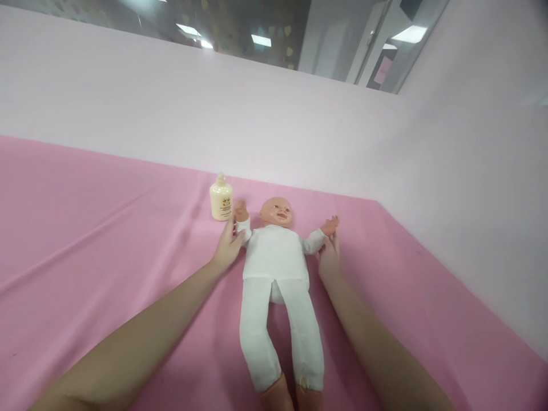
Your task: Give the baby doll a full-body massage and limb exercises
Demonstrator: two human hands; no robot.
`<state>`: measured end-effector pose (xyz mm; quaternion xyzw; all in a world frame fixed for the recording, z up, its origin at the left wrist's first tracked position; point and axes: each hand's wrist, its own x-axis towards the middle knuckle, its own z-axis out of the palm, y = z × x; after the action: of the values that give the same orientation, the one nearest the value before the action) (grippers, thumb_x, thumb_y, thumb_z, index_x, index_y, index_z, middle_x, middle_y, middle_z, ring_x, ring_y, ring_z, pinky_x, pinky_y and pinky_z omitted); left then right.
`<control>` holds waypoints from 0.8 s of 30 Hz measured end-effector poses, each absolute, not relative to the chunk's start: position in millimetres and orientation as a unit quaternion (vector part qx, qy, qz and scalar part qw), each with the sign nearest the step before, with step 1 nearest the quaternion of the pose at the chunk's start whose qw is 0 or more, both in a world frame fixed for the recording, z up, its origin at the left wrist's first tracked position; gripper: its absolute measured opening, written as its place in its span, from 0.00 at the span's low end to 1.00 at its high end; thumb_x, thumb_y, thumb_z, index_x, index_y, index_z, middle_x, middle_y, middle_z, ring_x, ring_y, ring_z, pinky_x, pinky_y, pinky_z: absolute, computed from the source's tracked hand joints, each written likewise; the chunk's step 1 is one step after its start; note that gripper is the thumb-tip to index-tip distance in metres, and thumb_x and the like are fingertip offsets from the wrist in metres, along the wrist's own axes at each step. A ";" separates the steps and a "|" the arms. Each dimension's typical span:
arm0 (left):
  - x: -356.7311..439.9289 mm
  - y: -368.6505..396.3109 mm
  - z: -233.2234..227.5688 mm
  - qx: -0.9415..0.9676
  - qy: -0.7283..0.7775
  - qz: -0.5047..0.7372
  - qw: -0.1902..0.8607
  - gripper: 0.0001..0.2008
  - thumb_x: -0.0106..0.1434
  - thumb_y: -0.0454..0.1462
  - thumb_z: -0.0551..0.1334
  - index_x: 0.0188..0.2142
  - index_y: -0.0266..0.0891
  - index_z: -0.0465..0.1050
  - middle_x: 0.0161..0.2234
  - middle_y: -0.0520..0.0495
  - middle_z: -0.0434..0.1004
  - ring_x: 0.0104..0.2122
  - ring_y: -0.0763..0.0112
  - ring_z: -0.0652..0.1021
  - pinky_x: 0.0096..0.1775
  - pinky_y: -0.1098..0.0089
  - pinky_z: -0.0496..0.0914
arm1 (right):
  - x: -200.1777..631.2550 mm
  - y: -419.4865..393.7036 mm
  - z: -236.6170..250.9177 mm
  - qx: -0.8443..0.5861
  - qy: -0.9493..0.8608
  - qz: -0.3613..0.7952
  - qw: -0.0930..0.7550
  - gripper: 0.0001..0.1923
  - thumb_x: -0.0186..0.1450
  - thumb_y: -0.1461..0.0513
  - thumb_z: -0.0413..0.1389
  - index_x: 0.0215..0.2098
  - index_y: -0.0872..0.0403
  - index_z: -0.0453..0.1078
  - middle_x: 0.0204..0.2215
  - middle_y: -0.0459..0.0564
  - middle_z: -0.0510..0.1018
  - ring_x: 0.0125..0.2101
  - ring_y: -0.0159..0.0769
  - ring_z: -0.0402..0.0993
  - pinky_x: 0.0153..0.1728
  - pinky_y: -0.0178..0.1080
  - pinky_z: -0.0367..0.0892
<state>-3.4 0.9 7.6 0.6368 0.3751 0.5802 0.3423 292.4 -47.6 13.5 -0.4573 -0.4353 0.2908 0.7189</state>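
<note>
On pink sheet [128, 240], doll [276, 254] lies face up. Left hand [229, 242] pinches one wrist, beside bottle [221, 202]; right hand [330, 257] pinches other wrist. Advised: light, even grip, both arms level, no tugging, elbow clear of bottle. Long axis runs near to far: head [274, 210] toward wall [214, 114], legs [257, 331] toward camera.

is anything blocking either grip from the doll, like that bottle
Nothing visible is: the left grip and right grip are both right at the doll, one by each white sleeve. The bottle stands just past the left grip, not between it and the doll.
</note>
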 end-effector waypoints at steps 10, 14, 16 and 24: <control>-1.7 -8.5 16.1 0.811 0.357 0.435 0.163 0.26 0.67 0.34 0.53 0.65 0.48 0.58 0.59 0.43 0.65 0.59 0.61 0.66 0.61 0.55 0.62 | 278.2 -61.5 25.0 -0.464 -0.581 0.282 0.606 0.27 0.65 0.60 0.50 0.62 0.46 0.63 0.61 0.47 0.68 0.61 0.42 0.63 0.62 0.52 0.59; -1.0 -5.6 11.0 0.828 0.345 0.418 0.141 0.26 0.67 0.33 0.52 0.64 0.48 0.60 0.58 0.43 0.65 0.58 0.60 0.67 0.60 0.54 0.64 | 281.6 -57.8 17.1 -0.494 -0.648 0.220 0.536 0.26 0.60 0.65 0.49 0.57 0.46 0.69 0.57 0.47 0.72 0.58 0.43 0.66 0.61 0.52 0.60; -0.8 -4.3 8.6 0.830 0.343 0.416 0.143 0.26 0.68 0.33 0.52 0.64 0.49 0.60 0.58 0.42 0.65 0.58 0.59 0.67 0.60 0.53 0.64 | 281.7 -56.4 15.4 -0.493 -0.674 0.192 0.516 0.28 0.58 0.67 0.48 0.55 0.46 0.70 0.57 0.46 0.72 0.58 0.41 0.66 0.62 0.50 0.59; -2.3 -5.0 11.0 0.791 0.364 0.447 0.206 0.27 0.67 0.36 0.54 0.65 0.49 0.58 0.60 0.43 0.64 0.60 0.58 0.66 0.62 0.53 0.59 | 275.2 -61.9 21.2 -0.487 -0.618 0.235 0.571 0.26 0.62 0.63 0.50 0.58 0.45 0.68 0.57 0.46 0.72 0.58 0.42 0.65 0.61 0.53 0.59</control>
<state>-2.3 -5.0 11.0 0.7906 0.3642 0.4470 0.2062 275.2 -61.9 21.2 -0.4865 -0.6184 0.2348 0.5707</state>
